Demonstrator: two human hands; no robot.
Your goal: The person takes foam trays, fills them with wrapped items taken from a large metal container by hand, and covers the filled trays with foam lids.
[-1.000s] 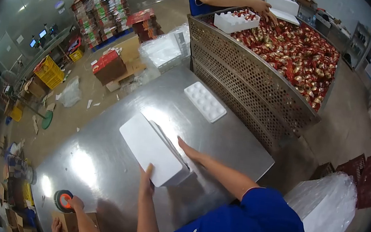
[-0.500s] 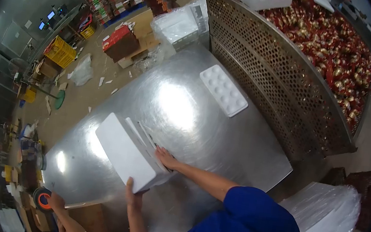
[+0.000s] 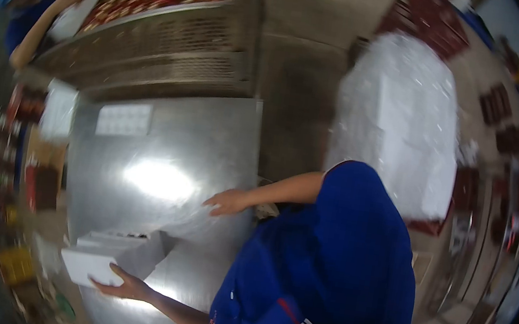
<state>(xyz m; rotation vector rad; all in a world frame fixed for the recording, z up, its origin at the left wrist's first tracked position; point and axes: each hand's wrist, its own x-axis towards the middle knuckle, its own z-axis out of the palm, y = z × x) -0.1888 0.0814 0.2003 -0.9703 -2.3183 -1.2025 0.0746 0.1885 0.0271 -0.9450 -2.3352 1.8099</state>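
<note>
Blur is hiding detail along the far side of the white rectangular foam box [image 3: 84,268]; its smooth, pale front is showing at the lower-left edge of the shiny grey metal table [image 3: 218,126]; the bare left hand [image 3: 128,287] is touching the box, thumb and fingers standing apart; the bare right hand [image 3: 230,202] is hovering over the table, fingers parting.

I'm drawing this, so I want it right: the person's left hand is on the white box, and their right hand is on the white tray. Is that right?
Not quite. The right hand isn't on the tray; the head view shows it well apart, over the table. The left hand is on the white box.
</note>
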